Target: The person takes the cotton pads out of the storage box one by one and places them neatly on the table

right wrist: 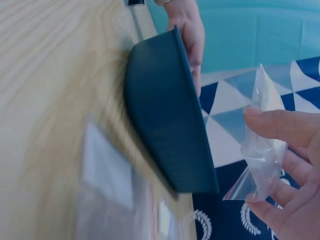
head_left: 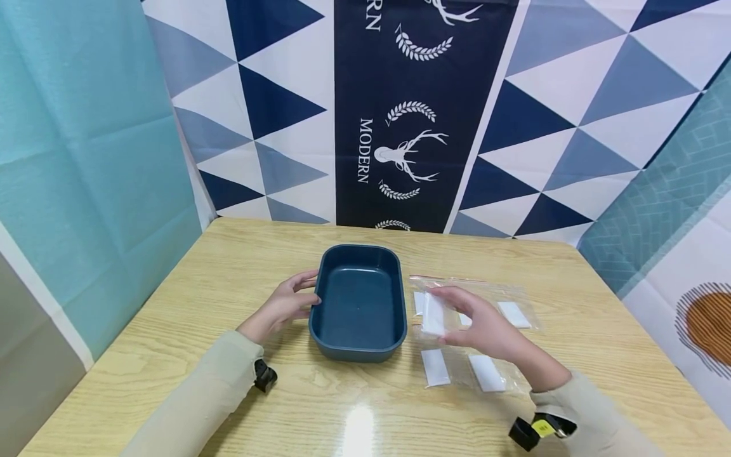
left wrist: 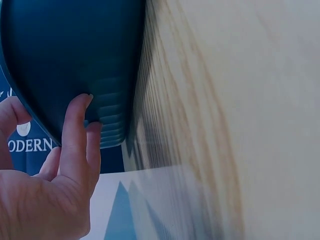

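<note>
A dark blue rectangular plastic box [head_left: 358,304] stands upright on the wooden table, its visible inside bare. At its left side my left hand [head_left: 283,303] holds the wall; the thumb tops the rim, and in the left wrist view the fingers [left wrist: 75,135] rest along the outer wall. To the right of the box, my right hand [head_left: 482,324] pinches a small clear zip bag [right wrist: 262,150] with a white piece inside, between thumb and fingertips. This bag is raised above the table. Below and around that hand lie several similar clear bags [head_left: 436,368] with white pieces.
The light wooden table [head_left: 251,247] ends at a patterned cloth backdrop [head_left: 411,127]. Light teal cloth [head_left: 85,146] hangs at the left, another cloth [head_left: 685,279] at the right. Each wrist carries a black camera band [head_left: 264,376].
</note>
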A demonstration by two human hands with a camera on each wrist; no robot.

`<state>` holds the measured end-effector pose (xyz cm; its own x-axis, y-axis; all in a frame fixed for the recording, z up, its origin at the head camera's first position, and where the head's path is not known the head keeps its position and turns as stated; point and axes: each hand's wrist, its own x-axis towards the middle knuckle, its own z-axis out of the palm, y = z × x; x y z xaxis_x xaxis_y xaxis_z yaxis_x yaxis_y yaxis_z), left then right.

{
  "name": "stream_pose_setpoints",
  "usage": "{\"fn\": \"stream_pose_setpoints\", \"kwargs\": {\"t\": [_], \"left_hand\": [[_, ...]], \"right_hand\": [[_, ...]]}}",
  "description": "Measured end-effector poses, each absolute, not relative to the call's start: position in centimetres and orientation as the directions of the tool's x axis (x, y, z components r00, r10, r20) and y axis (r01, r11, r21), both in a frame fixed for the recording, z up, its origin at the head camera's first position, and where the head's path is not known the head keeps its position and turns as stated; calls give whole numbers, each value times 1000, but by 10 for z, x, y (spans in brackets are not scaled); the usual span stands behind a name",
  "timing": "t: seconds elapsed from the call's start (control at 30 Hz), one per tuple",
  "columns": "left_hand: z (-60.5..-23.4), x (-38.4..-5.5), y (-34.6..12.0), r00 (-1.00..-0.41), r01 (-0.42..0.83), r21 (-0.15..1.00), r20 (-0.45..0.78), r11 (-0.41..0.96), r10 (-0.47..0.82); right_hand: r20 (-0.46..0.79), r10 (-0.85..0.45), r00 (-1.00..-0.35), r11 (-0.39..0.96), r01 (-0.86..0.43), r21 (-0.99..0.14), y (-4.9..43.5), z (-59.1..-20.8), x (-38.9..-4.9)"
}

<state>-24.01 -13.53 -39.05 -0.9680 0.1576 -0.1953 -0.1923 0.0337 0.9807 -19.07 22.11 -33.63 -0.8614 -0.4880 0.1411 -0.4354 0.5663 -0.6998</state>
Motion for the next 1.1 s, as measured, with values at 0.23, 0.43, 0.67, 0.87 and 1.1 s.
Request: {"fn": "stream_pose_setpoints", "kwargs": {"t": [0.23, 0.43, 0.67, 0.87, 1.1], "left_hand": [[-391, -241, -134, -970, -186, 982, -190, 41, 152], [-391, -241, -134, -968, -193, 980, -197, 37, 156], [-391, -240, -134, -967, -192, 980, -197, 46, 160], [-390, -240, -135, -965, -192, 980, -197, 42, 172], [-390, -240, -136, -964, -192, 981, -196, 37, 180]], "right_hand": [[148, -464, -873, 570, -422, -705, 248, -344, -179], [147, -476, -867, 595, -441, -672, 273, -352, -172], [176, -503, -846, 613, -493, -617, 300, -361, -162], [209, -494, -844, 646, -517, -562, 328, -365, -156], [197, -482, -854, 674, -505, -539, 360, -373, -158]]}}
